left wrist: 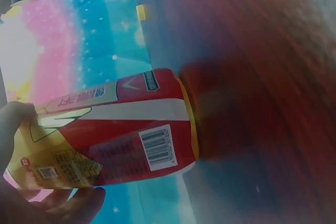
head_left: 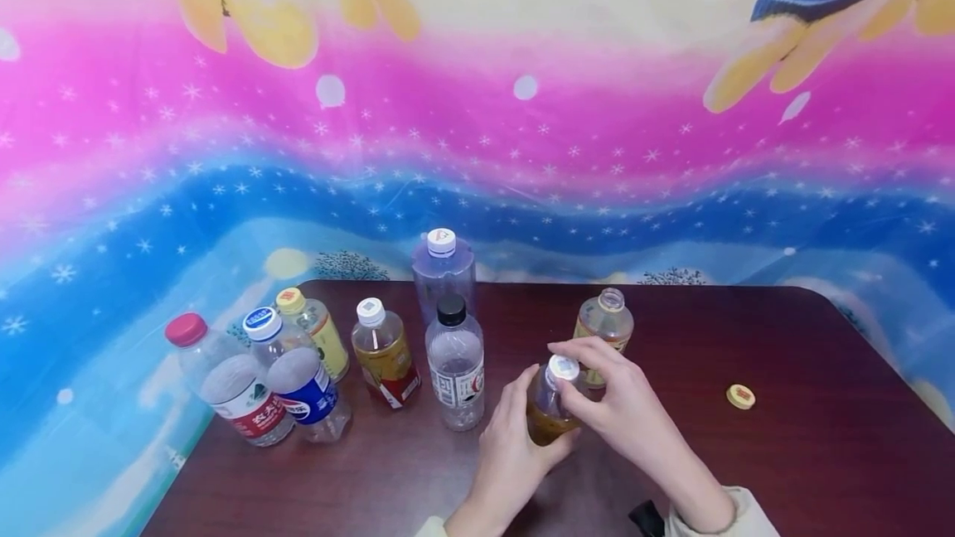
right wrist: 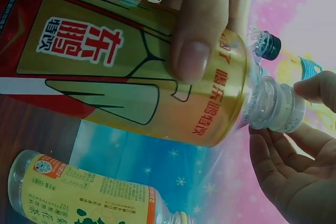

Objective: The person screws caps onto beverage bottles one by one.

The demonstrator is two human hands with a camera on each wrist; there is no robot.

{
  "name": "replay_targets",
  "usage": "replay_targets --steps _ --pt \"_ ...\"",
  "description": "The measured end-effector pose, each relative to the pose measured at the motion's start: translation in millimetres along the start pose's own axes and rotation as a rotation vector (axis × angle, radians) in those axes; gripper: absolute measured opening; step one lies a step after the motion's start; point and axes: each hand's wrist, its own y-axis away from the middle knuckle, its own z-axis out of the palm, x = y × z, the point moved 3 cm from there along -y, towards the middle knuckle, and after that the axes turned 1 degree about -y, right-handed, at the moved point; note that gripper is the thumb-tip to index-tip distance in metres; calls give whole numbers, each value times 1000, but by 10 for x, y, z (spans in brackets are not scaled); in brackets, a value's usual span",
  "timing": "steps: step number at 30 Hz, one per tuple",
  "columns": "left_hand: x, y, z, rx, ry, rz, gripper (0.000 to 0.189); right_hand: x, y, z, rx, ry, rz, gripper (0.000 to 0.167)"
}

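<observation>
My left hand (head_left: 511, 446) grips the body of a drink bottle (right wrist: 131, 61) with a gold and red label. In the left wrist view the bottle's red lower end (left wrist: 163, 124) shows just over the tabletop. My right hand (head_left: 627, 404) pinches the white cap (right wrist: 294, 111) between thumb and fingers, the cap sitting on the bottle's neck. Just behind the hands stands an uncapped tea bottle (head_left: 606, 317) with a yellow label, seen also beside the gold bottle in the right wrist view. A loose yellow cap (head_left: 741, 396) lies on the table to the right.
Several capped bottles stand to the left on the dark wooden table (head_left: 806, 471): a red-capped one (head_left: 261, 417), a blue-labelled one (head_left: 309, 396) and a black-capped one (head_left: 457, 388) among them. A tall purplish bottle (head_left: 443, 276) stands behind. A colourful cloth (head_left: 522, 147) hangs beyond.
</observation>
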Motion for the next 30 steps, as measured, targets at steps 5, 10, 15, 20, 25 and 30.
replay_targets --steps 5,10,15,20,25,30 --pt "-40 3 -34 -39 25 0 79 -27 -3 13 -11 -9 10 36" --pt "-58 5 -55 -43 26 26 79 -17 -20 9 -17 8 71 32" --pt "-61 11 -61 -47 34 39 78 0 -28 15 -25 33 95 33" --pt "-78 11 -64 -68 45 26 79 -7 3 25 -91 11 3 39" --pt "-88 -7 -57 -81 31 28 79 -2 16 -20 -137 -10 -49 35" --pt "-76 -39 -37 -82 37 33 78 -1 -25 -56 -129 17 19 34"
